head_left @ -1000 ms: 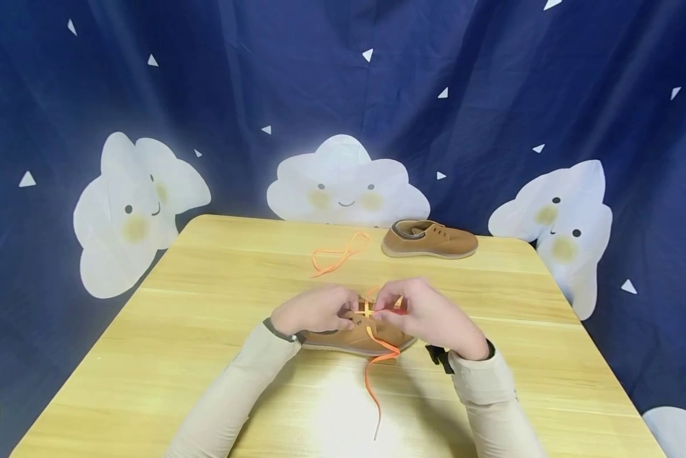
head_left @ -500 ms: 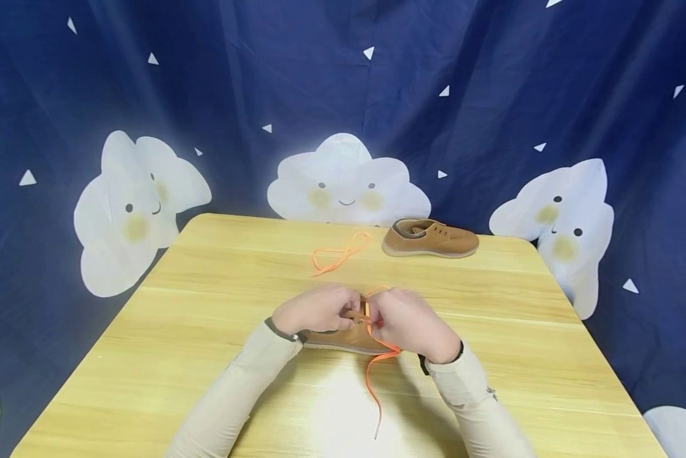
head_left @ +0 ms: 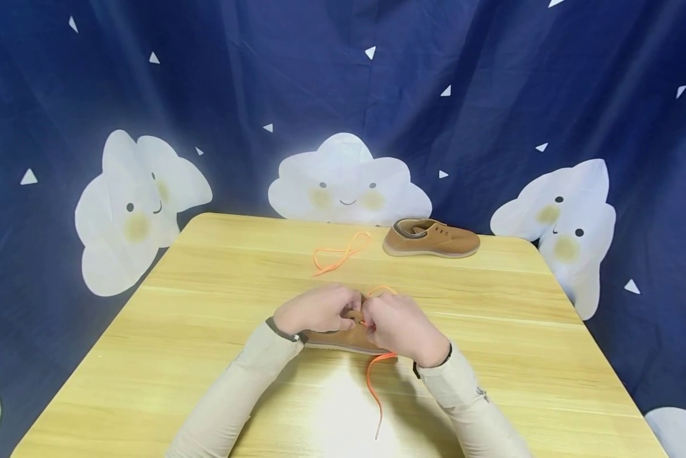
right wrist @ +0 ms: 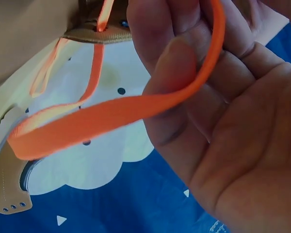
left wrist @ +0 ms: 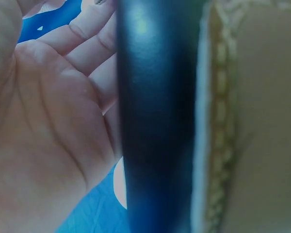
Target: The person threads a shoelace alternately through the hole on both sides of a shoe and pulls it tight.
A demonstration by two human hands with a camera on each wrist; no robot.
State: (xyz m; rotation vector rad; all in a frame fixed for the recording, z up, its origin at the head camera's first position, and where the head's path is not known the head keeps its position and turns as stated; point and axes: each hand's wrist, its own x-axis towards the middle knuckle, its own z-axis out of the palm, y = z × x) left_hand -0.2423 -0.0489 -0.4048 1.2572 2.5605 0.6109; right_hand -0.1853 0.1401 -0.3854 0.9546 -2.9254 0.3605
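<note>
A brown leather shoe [head_left: 340,343] lies on the table in the head view, toe to the right, partly covered by both hands. My left hand [head_left: 320,308] pinches the shoe at the eyelet flap beside its opening. In the left wrist view, the palm [left wrist: 58,111] stands beside the shoe's dark padded collar [left wrist: 157,116]. Right at the eyelets, my right hand [head_left: 400,324] holds an orange shoelace [right wrist: 87,124] between thumb and curled fingers. That lace runs through an eyelet in the right wrist view, and one end trails toward me over the table.
Behind, a second brown shoe [head_left: 431,242] without a lace stands near the table's far edge. A loose orange lace [head_left: 343,259] lies looped to its left. A blue curtain [head_left: 343,76] with white clouds hangs beyond the wooden table [head_left: 205,305].
My right hand has shifted left and slightly toward me, close to the left fingers, and now covers the lacing seen earlier. The left hand keeps its place on the shoe.
</note>
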